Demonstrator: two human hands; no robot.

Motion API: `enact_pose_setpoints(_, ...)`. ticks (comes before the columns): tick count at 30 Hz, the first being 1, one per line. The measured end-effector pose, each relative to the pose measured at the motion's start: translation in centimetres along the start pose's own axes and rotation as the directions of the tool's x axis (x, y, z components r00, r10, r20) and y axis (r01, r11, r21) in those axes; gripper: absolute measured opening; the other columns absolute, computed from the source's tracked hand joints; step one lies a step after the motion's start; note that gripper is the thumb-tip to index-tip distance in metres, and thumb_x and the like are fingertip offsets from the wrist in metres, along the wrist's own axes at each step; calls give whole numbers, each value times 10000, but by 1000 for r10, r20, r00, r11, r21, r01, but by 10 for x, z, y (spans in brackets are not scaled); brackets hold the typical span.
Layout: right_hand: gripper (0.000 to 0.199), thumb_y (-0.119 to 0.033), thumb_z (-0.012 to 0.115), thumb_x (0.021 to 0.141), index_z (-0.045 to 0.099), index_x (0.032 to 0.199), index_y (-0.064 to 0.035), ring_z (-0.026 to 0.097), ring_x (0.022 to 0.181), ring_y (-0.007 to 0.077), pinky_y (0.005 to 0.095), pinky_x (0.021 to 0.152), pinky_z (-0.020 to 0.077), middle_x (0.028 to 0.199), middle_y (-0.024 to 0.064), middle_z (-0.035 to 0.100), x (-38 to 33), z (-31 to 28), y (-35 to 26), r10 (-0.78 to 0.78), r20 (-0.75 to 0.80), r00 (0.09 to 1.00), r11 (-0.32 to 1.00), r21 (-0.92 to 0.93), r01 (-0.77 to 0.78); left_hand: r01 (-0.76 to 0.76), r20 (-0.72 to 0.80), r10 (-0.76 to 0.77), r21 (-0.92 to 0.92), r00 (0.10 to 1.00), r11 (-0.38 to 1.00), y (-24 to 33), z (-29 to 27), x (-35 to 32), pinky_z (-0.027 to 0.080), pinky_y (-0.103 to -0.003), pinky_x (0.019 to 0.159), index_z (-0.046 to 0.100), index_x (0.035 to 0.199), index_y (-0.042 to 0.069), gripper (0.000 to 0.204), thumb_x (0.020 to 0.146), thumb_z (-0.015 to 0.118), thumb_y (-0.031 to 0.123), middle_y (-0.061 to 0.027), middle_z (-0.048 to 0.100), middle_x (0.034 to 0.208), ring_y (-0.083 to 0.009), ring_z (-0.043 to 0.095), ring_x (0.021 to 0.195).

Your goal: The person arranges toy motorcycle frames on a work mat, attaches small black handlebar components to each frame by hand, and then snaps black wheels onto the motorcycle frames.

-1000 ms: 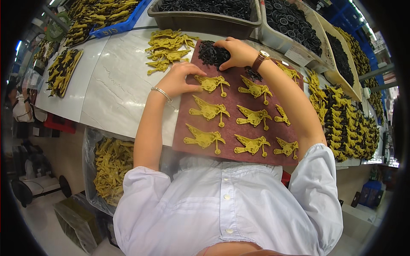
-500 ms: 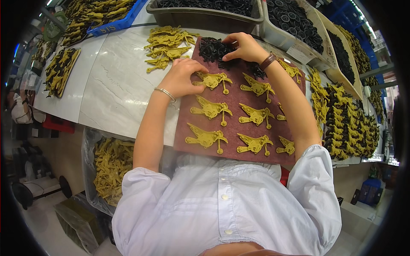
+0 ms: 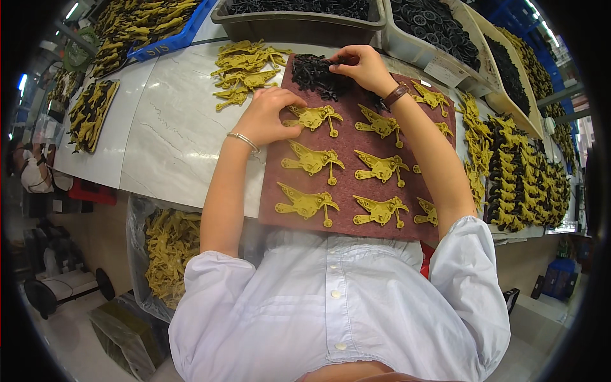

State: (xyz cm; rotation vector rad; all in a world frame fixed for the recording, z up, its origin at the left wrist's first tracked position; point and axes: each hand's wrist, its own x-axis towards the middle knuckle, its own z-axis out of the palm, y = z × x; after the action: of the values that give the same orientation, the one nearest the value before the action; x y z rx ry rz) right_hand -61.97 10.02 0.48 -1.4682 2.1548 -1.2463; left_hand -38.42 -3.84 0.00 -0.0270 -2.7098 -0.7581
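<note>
A dark red felt mat [image 3: 356, 191] lies on the white marble table [image 3: 172, 134] in front of me. Several yellow bird-shaped plastic parts [image 3: 312, 159] lie on it in rows. A heap of small black parts [image 3: 315, 73] sits at the mat's far edge. My left hand [image 3: 270, 114] rests on the top-left yellow part [image 3: 315, 118], fingers curled over its end. My right hand [image 3: 363, 67] reaches into the black heap, fingertips pinched among the pieces; whether it holds one is hidden.
A loose pile of yellow parts [image 3: 245, 70] lies beyond the mat to the left. Bins of black parts [image 3: 439, 25] line the back. Stacked yellow-and-black parts [image 3: 522, 172] fill the right side. A clear bag of yellow parts [image 3: 168, 248] hangs below the table edge.
My right hand has moved left along the heap of black parts. My left hand has stayed on the top-left yellow part.
</note>
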Motion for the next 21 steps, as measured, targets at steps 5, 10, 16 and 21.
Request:
enact_pose_setpoints(5,237,-156,769,781,715,968,-21,650,706,96,250,662,515,853,40,718,-3,-2,-10,124,-24,992,980,159,-118,34,24,-33,-11,999,999,-1,0,0,389,-352,941,698,984,105,370,630,727,212,-41,674,974,-220,589,951)
enact_pose_setpoints(10,203,-124,743,826,699,999,-28,569,650,45,196,579,446,820,2,678,-6,-4,-14,168,-19,986,922,358,-151,79,56,-76,-41,996,996,-1,-2,-1,343,-354,987,701,1010,124,411,624,739,260,-44,667,1008,-222,568,1006)
enact_pose_setpoints(16,218,-108,748,827,690,1021,-28,530,615,34,186,540,412,788,-13,659,-5,-3,-7,175,-50,983,869,477,-131,45,48,-42,-68,998,997,3,-5,0,306,-365,1045,679,1084,133,481,633,742,290,-35,675,1077,-204,579,1066)
enact_pose_setpoints(21,215,-102,729,851,674,1044,-26,511,623,38,199,541,395,784,-25,631,-9,-4,-15,184,-88,979,832,545,-107,91,6,-91,-130,996,987,-1,-2,2,363,-357,991,667,1140,110,549,640,789,301,-69,673,1061,-224,607,998)
